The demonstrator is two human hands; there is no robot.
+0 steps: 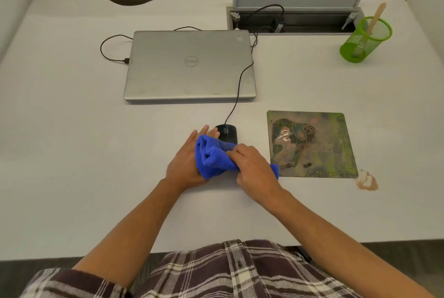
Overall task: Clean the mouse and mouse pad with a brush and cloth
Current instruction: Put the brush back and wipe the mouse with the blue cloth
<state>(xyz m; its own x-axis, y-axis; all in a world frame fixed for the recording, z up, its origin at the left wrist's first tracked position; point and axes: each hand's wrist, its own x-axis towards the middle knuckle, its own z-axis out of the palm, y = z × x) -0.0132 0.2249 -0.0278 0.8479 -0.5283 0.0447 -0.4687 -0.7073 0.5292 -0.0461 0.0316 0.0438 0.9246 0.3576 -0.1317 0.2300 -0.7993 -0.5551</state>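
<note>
**Cloth bunched over the mouse as the wipe-down gets under way**

Nearest you, your right hand [254,165] is closed on the blue cloth [213,158], fingers curled over its bunched top fold, a loose corner trailing out just right of your wrist. Your left hand [189,156] lies flat and open beneath and beside the cloth, fingers spread toward the mouse [227,133]; it grips nothing but backs the fabric, and whether a fingertip touches the mouse you cannot tell. The cloth's far edge overlaps the near end of the mouse, which sits directly beyond both hands, its cable [237,96] running away toward the closed laptop [189,64]. To do this well, steady the mouse with the open hand so it does not skate, and draw the cloth over its back and sides in short strokes, turning to a fresh fold as it soils. Right of the mouse, well apart, the mouse pad [312,144] lies flat, dusty, with a brown powder spill [366,181] off its near right corner. Far right beyond the mouse, the brush [374,21] stands in a green mesh cup [365,40], out of your reach from here
</note>
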